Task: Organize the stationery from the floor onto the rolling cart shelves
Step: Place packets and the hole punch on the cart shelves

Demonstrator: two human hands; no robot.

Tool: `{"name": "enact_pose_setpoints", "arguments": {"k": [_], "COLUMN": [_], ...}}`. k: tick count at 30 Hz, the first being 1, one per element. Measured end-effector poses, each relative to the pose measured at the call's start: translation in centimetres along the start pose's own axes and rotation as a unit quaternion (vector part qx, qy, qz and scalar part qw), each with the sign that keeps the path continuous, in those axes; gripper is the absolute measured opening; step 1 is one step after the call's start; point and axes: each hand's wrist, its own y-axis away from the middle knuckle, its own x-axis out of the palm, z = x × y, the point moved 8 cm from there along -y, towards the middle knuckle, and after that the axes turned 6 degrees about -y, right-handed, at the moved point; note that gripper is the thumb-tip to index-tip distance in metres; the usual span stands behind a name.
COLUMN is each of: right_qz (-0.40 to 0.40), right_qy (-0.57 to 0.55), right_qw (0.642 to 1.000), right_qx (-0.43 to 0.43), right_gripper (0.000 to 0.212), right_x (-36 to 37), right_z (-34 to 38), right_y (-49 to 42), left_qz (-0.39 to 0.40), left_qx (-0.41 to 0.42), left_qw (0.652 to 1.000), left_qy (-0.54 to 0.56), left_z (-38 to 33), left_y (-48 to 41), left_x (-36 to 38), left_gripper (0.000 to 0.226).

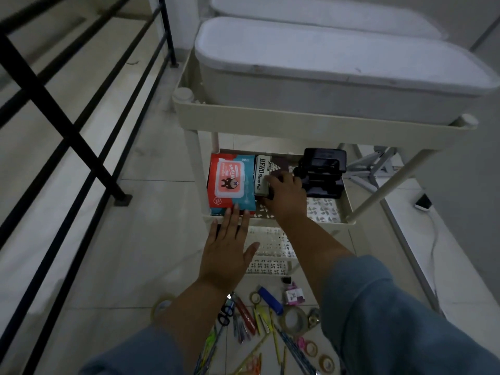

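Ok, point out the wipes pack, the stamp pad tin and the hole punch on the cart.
wipes pack [230,182], head view, pink lid.
stamp pad tin [261,170], head view, printed top.
hole punch [323,171], head view, black body.

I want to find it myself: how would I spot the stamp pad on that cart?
Find the cream rolling cart and its middle shelf, below the white bin. Of three things in a row, the stamp pad tin is the middle one, held by the right hand. Unlike the red-and-blue wipes pack and the black hole punch beside it, it is a flat tin lettered HERO.
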Motion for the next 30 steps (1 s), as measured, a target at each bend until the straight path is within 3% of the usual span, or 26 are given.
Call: {"name": "enact_pose_setpoints", "arguments": {"k": [16,27,30], "right_qz": [0.007,0.019,-0.046], "right_qy": [0.080,-0.045,-0.114], "right_qw": [0.994,0.997,0.990], "right_qx": [-0.077,-0.065,-0.075], "right_gripper": [0.047,0.055,0.045], "right_x": [0.3,0.1,-0.5], "right_z": [0.2,-0.3,-0.5], "right_y": [-0.6,-0.3,1.4], "left_qz": [-0.016,-0.009,-0.020], "left_qx": [-0.005,-0.006,0.015], "left_qw": [1.000,1.000,1.000], "left_qy": [0.001,-0.004,0.008], "left_z": [0.1,0.1,0.0], "left_y": [0.1,0.1,0.1], "left_x": [-0.1,0.3,0.0], "left_gripper": [0.064,0.065,0.064]}}
